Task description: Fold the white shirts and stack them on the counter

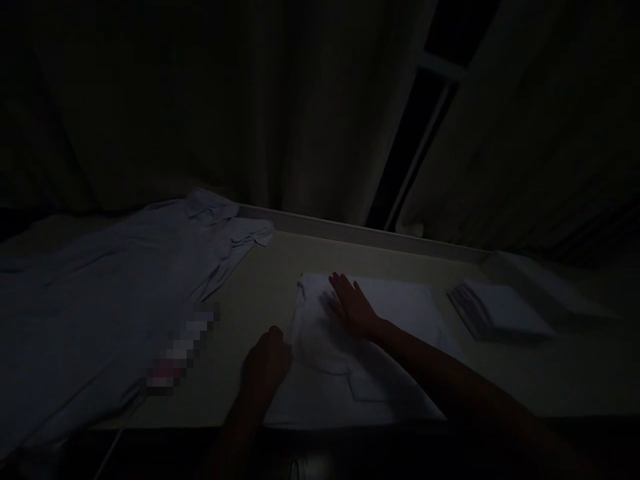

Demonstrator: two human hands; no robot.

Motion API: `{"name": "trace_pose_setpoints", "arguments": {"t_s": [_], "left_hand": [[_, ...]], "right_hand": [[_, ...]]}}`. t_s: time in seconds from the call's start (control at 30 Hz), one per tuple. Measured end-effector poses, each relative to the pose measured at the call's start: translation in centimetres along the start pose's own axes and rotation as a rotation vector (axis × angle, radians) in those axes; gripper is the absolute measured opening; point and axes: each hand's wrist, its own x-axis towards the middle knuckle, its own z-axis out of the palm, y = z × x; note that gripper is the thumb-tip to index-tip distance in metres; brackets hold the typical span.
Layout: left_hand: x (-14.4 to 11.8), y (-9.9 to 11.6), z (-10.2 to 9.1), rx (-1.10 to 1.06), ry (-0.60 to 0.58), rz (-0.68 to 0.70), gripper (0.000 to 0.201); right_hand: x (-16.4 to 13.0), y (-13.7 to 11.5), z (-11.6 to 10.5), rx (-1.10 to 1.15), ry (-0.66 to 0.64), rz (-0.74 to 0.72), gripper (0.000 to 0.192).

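A partly folded white shirt [320, 393] lies in front of me, with a curved edge and a squared fold line across its lower part. My right hand [353, 310] rests flat on its upper left area, fingers stretched out together and pointing away from me. At the shirt's left edge, my left hand [267, 360] is closed with its fingers curled. Its fingertips meet the cloth there, though dim light hides the exact grip.
A pale collared shirt [140, 287] is spread over the left of the table [240, 287]. A pixelated object [180, 350] lies by it, with a thin cable [109, 453] below. Folded white clothes [500, 310] and a pale flat-sided block [545, 283] sit at right. Curtains [310, 120] hang behind.
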Motion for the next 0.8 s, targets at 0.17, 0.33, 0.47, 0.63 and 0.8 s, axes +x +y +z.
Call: {"name": "trace_pose_setpoints", "arguments": {"t_s": [0.17,0.33,0.47,0.63,0.8], "left_hand": [[-1.4,2.1,1.7,-0.011,0.243,0.415,0.041],[-2.3,3.1,6.1,0.144,0.104,0.583,0.071],[-1.8,1.6,7.7,0.264,0.087,0.627,0.078],[-3.1,-3.0,6.5,0.379,0.186,0.749,0.081],[-6.8,-6.5,4.2,0.496,0.093,0.84,0.09]], "right_hand": [[-14.7,5.2,-2.8,-0.048,-0.123,0.123,0.057],[-27.4,10.3,-2.3,-0.013,-0.208,0.377,0.058],[-32.8,12.8,-2.2,0.057,-0.196,0.326,0.065],[-36.5,14.8,-2.2,0.071,-0.129,0.257,0.102],[-37.7,16.0,-0.8,-0.027,-0.068,0.355,0.102]]}}
